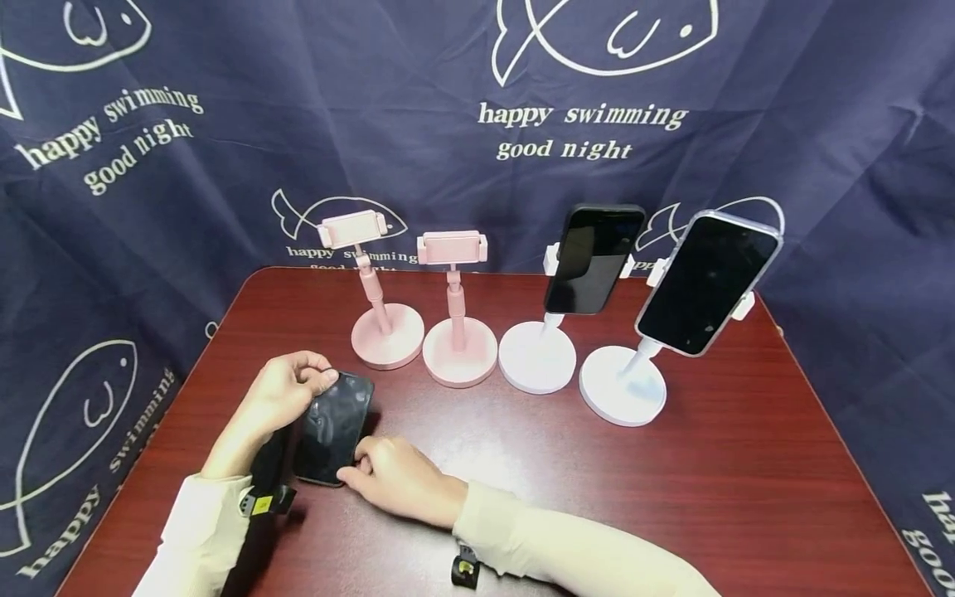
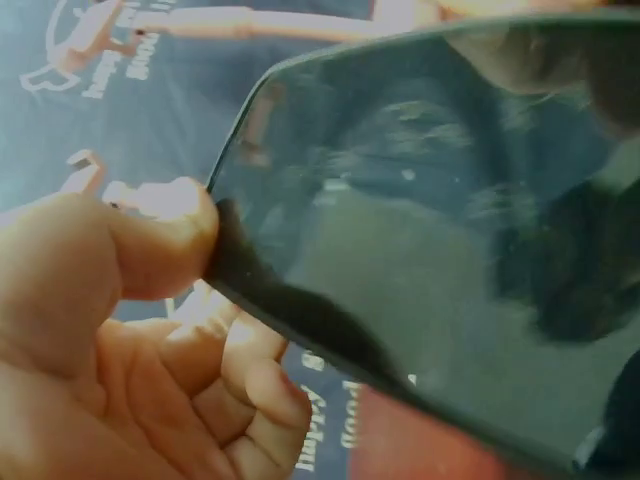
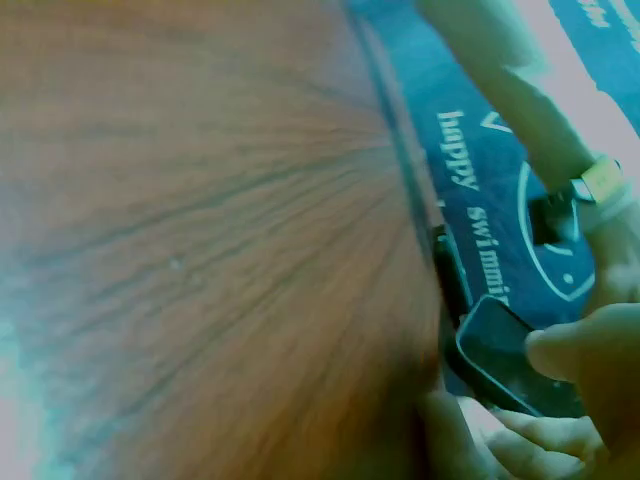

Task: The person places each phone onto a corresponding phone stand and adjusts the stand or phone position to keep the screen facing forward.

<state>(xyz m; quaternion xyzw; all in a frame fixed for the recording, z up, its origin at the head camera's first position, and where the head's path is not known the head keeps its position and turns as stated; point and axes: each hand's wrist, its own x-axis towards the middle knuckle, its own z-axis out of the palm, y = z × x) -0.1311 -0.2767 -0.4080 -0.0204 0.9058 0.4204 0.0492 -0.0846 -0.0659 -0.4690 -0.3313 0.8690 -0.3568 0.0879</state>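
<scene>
A black smartphone (image 1: 333, 427) is held between both hands, tilted, its dark glossy face toward the head camera. My left hand (image 1: 289, 394) pinches its far upper corner; in the left wrist view the thumb (image 2: 165, 235) presses the face near the edge, with fingers behind. My right hand (image 1: 403, 479) grips the near lower corner between thumb and curled fingers. In the right wrist view the phone (image 3: 510, 360) shows between thumb and fingers. Beyond the hands stand two pink phone stands, the left one (image 1: 388, 336) and the right one (image 1: 459, 352), their clamps holding nothing.
Two white phone stands hold phones upright: a black one (image 1: 597, 259) and a larger light-edged one (image 1: 709, 283). All stand on a reddish-brown table (image 1: 716, 464) before a dark blue curtain (image 1: 418, 91). Another dark slab (image 3: 452, 270) shows beside the held phone in the right wrist view.
</scene>
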